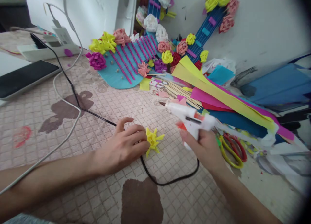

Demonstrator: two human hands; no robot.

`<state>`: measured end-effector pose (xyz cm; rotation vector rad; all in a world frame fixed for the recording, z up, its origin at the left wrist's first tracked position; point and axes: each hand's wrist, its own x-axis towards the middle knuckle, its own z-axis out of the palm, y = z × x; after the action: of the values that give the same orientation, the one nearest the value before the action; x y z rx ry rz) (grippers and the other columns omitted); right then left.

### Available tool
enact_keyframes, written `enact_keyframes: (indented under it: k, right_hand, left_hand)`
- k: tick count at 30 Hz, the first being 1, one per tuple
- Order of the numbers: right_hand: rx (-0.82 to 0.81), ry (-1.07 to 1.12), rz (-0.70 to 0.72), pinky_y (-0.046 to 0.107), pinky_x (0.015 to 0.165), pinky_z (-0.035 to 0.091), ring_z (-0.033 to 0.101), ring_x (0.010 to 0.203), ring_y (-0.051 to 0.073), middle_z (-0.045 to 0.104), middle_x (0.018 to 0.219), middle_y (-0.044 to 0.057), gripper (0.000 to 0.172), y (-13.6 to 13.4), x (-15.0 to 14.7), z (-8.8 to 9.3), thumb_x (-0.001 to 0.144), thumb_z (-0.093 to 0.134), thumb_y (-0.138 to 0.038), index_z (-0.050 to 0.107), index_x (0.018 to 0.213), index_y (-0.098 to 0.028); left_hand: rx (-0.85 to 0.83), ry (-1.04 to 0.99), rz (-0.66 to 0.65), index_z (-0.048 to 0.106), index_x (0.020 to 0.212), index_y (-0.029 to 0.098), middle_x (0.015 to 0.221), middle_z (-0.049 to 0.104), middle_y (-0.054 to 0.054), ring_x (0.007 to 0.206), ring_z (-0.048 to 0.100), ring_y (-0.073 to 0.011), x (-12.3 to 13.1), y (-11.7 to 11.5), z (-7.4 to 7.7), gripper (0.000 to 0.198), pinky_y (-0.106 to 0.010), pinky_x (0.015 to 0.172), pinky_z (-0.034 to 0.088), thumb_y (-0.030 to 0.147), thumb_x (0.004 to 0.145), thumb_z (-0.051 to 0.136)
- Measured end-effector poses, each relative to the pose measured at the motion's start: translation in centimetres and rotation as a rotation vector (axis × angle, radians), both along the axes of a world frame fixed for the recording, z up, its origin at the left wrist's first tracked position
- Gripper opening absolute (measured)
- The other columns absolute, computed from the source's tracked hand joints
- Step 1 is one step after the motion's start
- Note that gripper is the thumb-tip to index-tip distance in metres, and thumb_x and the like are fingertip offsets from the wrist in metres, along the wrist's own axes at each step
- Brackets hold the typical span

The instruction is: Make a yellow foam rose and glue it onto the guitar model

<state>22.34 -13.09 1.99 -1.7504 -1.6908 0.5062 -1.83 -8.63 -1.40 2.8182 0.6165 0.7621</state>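
My right hand [206,146] is wrapped round the grip of a white hot glue gun [187,114], a finger by its orange trigger. The gun is held above the table, slightly blurred, its nozzle pointing left. My left hand [130,143] lies palm down on the table with curled fingers. Its index fingertip presses the left edge of a spiky yellow paper flower [153,140]; the thumb is hidden. The gun's black cord [167,184] loops below the flower and passes under my left hand.
Behind stands a blue guitar-shaped craft [121,75] with paper roses. Thin wooden sticks [182,94], a yellow paper strip [225,94] and scissors [230,152] lie right. At left are a phone [26,76], power strip [48,50] and white cable [70,130].
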Motion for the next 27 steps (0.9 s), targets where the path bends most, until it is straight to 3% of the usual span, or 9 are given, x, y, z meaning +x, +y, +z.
enact_keyframes:
  k: [4,8,14,27]
  right_hand:
    - [-0.002,-0.026,0.016,0.027,0.057,0.049,0.061,0.066,0.018,0.067,0.078,0.003,0.024,-5.2,1.4,-0.5,0.083,0.053,-0.040,0.064,0.091,-0.020]
    - [-0.038,-0.130,0.104,0.026,0.057,0.051,0.062,0.064,0.017,0.064,0.072,0.001,0.016,-7.9,1.9,-1.0,0.082,0.054,-0.037,0.060,0.080,-0.022]
    - [-0.078,-0.182,0.287,0.022,0.046,0.046,0.054,0.050,0.012,0.053,0.060,-0.004,0.015,-7.1,0.1,0.7,0.083,0.052,-0.032,0.050,0.070,-0.024]
    - [-0.018,-0.136,0.326,0.022,0.041,0.044,0.056,0.050,0.013,0.052,0.060,-0.005,0.017,-6.3,-0.6,1.3,0.083,0.050,-0.027,0.040,0.069,-0.026]
  left_hand:
    - [-0.016,0.004,0.000,0.058,0.087,0.020,0.085,0.064,0.001,0.096,0.055,-0.0158,0.0,0.0,0.1,0.013,-0.046,0.101,0.020,0.015,0.092,0.047]
    - [-0.025,-0.002,0.000,0.058,0.087,0.021,0.085,0.065,0.001,0.097,0.055,-0.0156,0.0,0.0,0.1,0.012,-0.045,0.102,0.020,0.016,0.092,0.048]
    - [0.006,-0.025,-0.020,0.059,0.089,0.020,0.086,0.065,0.001,0.097,0.056,-0.0158,-0.1,0.1,0.0,0.013,-0.046,0.102,0.021,0.013,0.091,0.048]
    - [0.015,-0.011,-0.019,0.059,0.088,0.019,0.089,0.066,0.001,0.100,0.056,-0.0154,-0.1,0.0,0.1,0.018,-0.046,0.103,0.019,0.011,0.093,0.043]
